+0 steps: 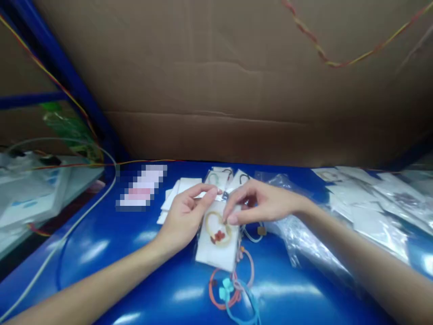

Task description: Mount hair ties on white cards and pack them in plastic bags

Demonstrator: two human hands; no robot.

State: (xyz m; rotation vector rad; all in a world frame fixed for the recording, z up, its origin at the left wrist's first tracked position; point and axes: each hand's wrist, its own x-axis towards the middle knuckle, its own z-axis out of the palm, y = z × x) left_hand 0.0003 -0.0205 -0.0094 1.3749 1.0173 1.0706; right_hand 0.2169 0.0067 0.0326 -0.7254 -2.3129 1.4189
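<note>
A clear bag with a white card (216, 255) lies in front of me, and a yellow band with a red flower ornament (219, 235) shows on it. At the bag's upper left edge, my left hand (187, 214) has thumb and forefinger pinched together on the bag. My right hand (260, 203) is over the bag's upper right part, its thumb and fingers closed near the yellow band. Just below the bag are an orange hair tie (214, 295) and a blue hair tie with a flower (226, 289).
White cards (182, 187) lie behind my left hand, with bagged cards (216, 178) beside them. Crumpled clear bags (297, 239) are under my right forearm. More bagged cards (358, 198) spread at the right. A pale cable (84, 212) crosses the left side.
</note>
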